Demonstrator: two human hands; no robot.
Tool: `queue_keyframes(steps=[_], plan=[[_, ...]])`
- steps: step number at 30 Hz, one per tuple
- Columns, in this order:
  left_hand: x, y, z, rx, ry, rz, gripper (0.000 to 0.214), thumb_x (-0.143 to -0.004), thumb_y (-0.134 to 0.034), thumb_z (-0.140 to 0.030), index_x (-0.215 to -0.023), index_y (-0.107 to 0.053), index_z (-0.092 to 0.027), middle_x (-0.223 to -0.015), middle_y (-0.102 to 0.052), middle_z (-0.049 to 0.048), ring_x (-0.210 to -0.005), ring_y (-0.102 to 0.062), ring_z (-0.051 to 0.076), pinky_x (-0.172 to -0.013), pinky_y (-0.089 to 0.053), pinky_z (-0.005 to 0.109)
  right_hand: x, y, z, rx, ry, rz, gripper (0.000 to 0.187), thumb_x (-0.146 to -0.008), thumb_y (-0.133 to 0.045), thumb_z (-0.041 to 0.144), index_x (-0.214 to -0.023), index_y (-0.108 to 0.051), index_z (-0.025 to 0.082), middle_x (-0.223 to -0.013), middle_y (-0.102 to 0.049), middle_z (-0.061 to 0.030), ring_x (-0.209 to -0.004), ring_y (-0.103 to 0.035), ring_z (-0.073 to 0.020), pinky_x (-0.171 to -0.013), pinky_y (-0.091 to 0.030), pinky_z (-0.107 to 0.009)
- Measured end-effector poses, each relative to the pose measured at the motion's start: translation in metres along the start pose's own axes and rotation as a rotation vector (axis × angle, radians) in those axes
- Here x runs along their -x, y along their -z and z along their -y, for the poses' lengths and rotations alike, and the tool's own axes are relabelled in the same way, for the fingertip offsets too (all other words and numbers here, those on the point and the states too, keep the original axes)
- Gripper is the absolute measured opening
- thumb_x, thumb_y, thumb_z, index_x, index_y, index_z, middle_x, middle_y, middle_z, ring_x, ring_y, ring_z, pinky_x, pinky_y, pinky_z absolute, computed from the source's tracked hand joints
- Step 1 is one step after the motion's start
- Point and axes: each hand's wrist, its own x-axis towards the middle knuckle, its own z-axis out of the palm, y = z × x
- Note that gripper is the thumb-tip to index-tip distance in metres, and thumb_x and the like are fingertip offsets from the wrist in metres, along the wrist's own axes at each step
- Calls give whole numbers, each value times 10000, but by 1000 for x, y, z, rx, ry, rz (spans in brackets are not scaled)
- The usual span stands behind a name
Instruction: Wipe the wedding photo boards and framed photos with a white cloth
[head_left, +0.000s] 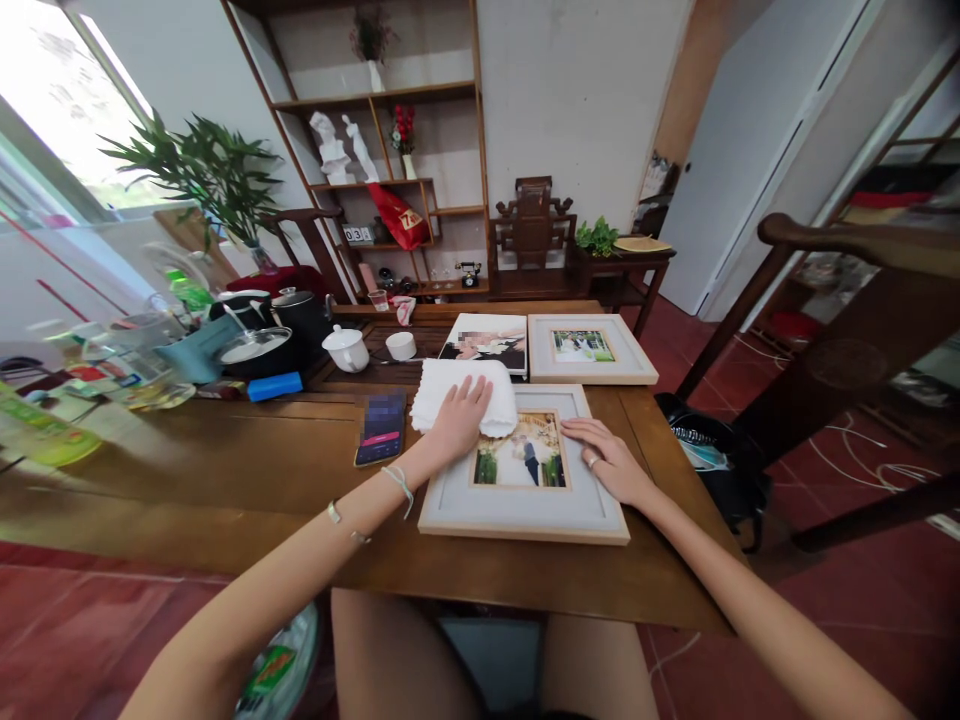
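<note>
My left hand (459,415) lies flat with fingers stretched out on a folded white cloth (442,392). The cloth covers the upper left part of a picture frame (517,524) with a light wood edge and a photo of a couple in its middle. On the frame's right side rests my right hand (611,460), fingers extended, a ring on one of them. Just behind the cloth lies a photo album or book (491,342). A second framed photo (585,347) lies to its right. Left of the cloth is a phone (380,430) with its screen lit.
A white lidded cup (346,348), a small white cup (400,346), a blue block (275,387) and a glass-lidded pot (256,347) stand along the table's (225,480) back left. Bottles (45,430) are at far left. A wooden chair (847,330) stands at right, a bin (281,660) below.
</note>
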Motion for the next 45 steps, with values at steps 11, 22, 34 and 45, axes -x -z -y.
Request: queue_keyframes(steps=[11,22,34,45], plan=[[91,45,-49,-38,-91,360,751,-694,-500,-14,-1421,-311,-17,-1463,-360,272,-1324,-403,390,-957,-461,469,0,0,5,5,-22,7,466,-769,-454,101,-1162,-663,240,-1245,-634,-76,-1208,-520,-267,-1058,-380,-547],[100,56,-53,87,-103,361,804,-676,-454,8,-1451,-256,-77,-1523,-302,196,-1403,-295,319,-1041,-402,418,0,-1,5,10,-36,3,488,-747,-448,78,-1152,-667,240,-1238,-638,-72,-1210,-518,-260,-1066,-372,-542],[13,-3,-13,157,83,-100,793,-711,-447,3,-1465,-205,-46,-1562,-180,207,-1452,-150,293,-1136,-244,429,0,-2,1,3,-10,-20,478,-747,-458,88,-1148,-669,242,-1218,-648,-79,-1193,-532,-270,-1045,-389,-550],[68,36,-50,172,-22,301,827,-698,-448,-10,-1479,-195,-107,-1572,-175,172,-1443,-142,346,-1124,-256,492,0,-1,3,6,-20,-4,488,-759,-451,94,-1169,-662,251,-1241,-639,-71,-1211,-520,-268,-1054,-379,-556]])
